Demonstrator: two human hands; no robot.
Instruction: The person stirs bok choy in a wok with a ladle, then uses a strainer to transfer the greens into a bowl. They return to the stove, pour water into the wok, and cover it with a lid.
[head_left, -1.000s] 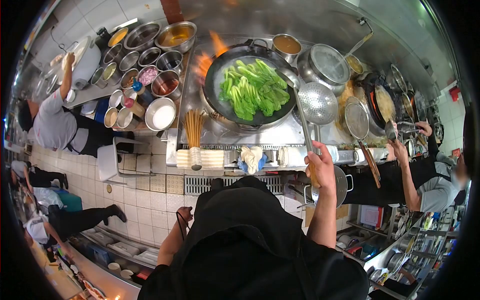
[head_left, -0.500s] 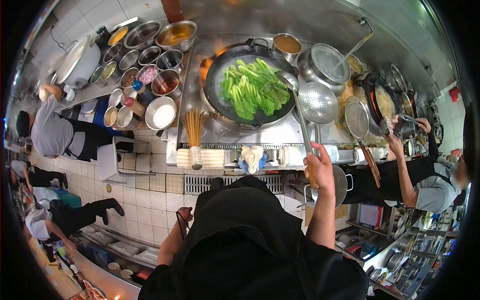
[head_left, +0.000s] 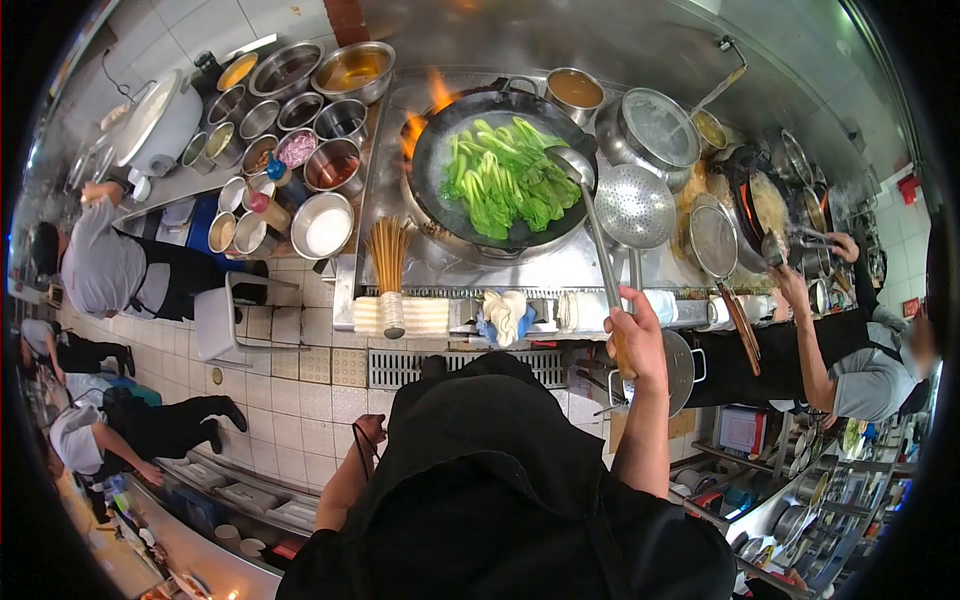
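Seen from above, a person in black stands before a steel cooking surface (head_left: 372, 290), where a large black wok (head_left: 427, 180) sits over a burner. Long-stemmed leafy greens (head_left: 505, 180) lie in the middle of the wok, pale stems towards the upper left and broad leaves towards the lower right. The person's right hand (head_left: 638, 332) is wrapped around the wooden handle of a metal ladle (head_left: 602, 245), whose bowl lies inside the wok at the right edge of the greens. The left hand (head_left: 370, 428) hangs low beside the body, away from the surface, with a thin dark cord looping by it; whether its fingers grip the cord cannot be told. Orange flames (head_left: 438, 90) rise at the wok's upper left rim. Just right of the ladle is a round perforated skimmer (head_left: 637, 205), with a large steel pot (head_left: 622, 150) behind it. A bundle of thin bamboo sticks (head_left: 386, 250) stands near the front left edge, beyond which a metal bowl (head_left: 298, 240) holds something white. At far right, a co-worker (head_left: 868, 385) in a grey top reaches towards another wok.
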